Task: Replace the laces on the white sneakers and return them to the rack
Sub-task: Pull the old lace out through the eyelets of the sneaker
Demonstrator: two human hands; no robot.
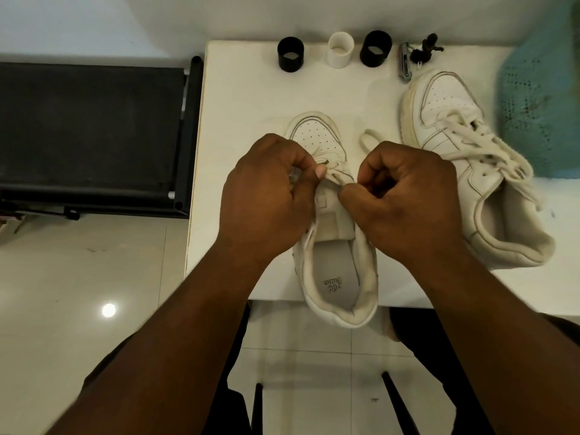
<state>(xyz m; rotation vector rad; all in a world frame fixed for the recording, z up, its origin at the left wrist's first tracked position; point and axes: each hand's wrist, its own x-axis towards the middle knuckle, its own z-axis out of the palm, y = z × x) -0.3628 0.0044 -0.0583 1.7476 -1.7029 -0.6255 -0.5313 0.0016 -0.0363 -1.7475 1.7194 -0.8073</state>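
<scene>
A white table (251,89) fills the middle of the view, with a black rack (91,133) just beside its left edge, standing on a pale tiled floor (62,277). At the far right a teal mesh basket (539,114) sits on the table top.

Two white sneakers lie on the table. The right sneaker (477,171) is on the right side, toe pointing far, heel near, tilted a little, with its lace (470,142) loosely threaded and one loop trailing out to the left onto the table. The near sneaker (339,277) lies in the middle at the near edge, toe far, its heel hanging just over the edge (the printed insole shows inside the opening).

Both hands work over the near sneaker's eyelet area. The left hand (266,196) is curled, thumb and fingers pinching a white lace end (335,177) at the left side of the tongue. The right hand (408,199) is likewise clenched, fingertips pinching the same strip of lace at its right. The hands hide how the lace runs beneath them.

Along the far edge stand three short tubes in a row: a black tube (291,54), a white tube (341,50), and another black tube (376,47). To their right lies a small metal clipper (405,65) with a dark cord (426,50) bunched beside it.
</scene>
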